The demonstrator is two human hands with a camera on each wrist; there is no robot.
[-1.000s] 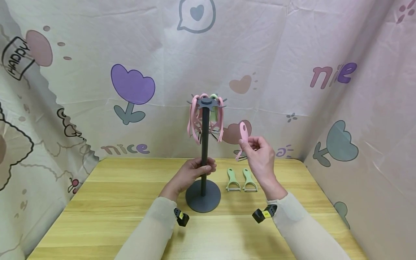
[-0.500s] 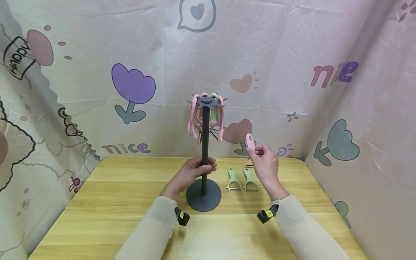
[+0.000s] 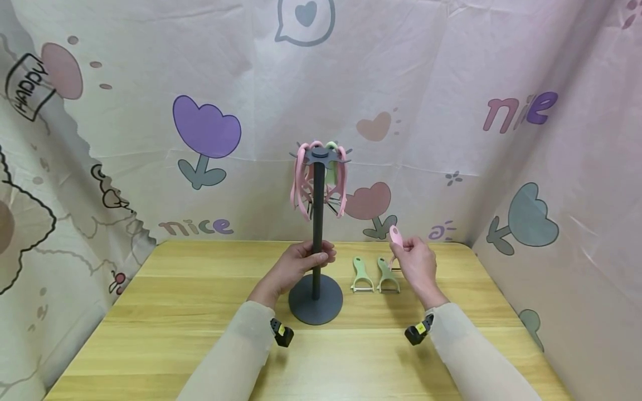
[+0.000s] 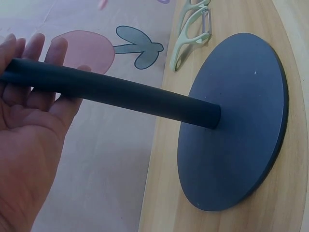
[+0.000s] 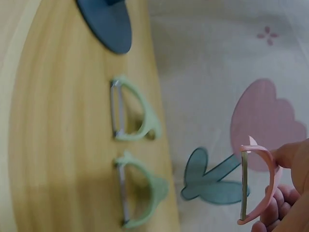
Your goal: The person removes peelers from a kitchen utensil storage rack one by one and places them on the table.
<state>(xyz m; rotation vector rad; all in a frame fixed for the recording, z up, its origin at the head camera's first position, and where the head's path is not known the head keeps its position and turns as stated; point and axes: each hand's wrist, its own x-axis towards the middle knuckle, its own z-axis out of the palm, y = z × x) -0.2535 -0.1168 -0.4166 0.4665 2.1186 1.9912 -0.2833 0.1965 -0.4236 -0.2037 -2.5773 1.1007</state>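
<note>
A dark grey stand (image 3: 317,223) rises from a round base, and my left hand (image 3: 300,264) holds its pole with thumb and fingers around it. Several pink peelers (image 3: 299,184) and a green one (image 3: 331,174) hang from the hooks at its top. My right hand (image 3: 417,264) pinches a pink peeler (image 3: 395,236) by the handle; in the right wrist view its blade end (image 5: 260,183) points away from the fingers. Two green peelers (image 3: 360,275) (image 5: 135,108) lie side by side on the table, just left of the right hand.
The wooden table (image 3: 190,312) ends at a patterned cloth backdrop (image 3: 281,100), which also closes in both sides. The stand's round base (image 3: 316,312) sits on the table left of the loose green peelers.
My right hand has moved down and to the right with the pink peeler, away from the stand and toward the table. The left hand stays on the pole.
</note>
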